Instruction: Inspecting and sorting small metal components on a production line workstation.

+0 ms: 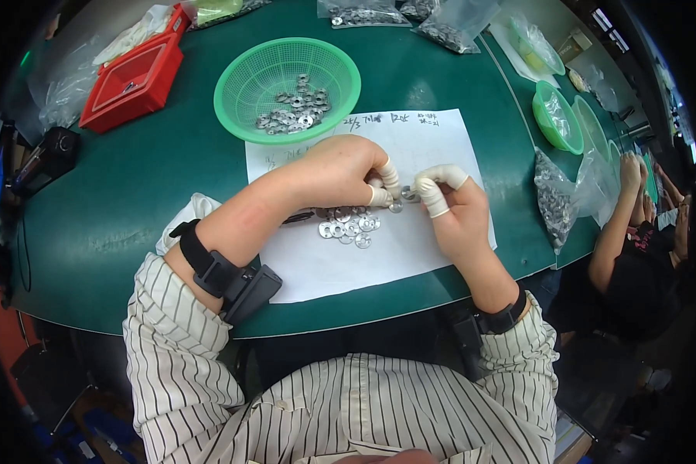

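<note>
Both hands meet above a white paper sheet (387,267), with white finger cots on thumbs and fingertips. My right hand (462,213) pinches a small round metal washer (407,193) by its edge. Beside it my left hand (352,166) is closed, with another metal disc (395,206) at its thumb and fingertips. Just below my left hand, several silver washers with centre holes (350,226) lie loosely heaped on the paper. A thin black object (298,217) shows partly from under my left wrist.
Beyond the paper, a green mesh basket (236,85) holds more washers. A red tray (139,93) stands at the far left of the green table (170,162). Bags of metal parts (555,197) and green baskets (558,124) line the right, where another person (634,255) sits.
</note>
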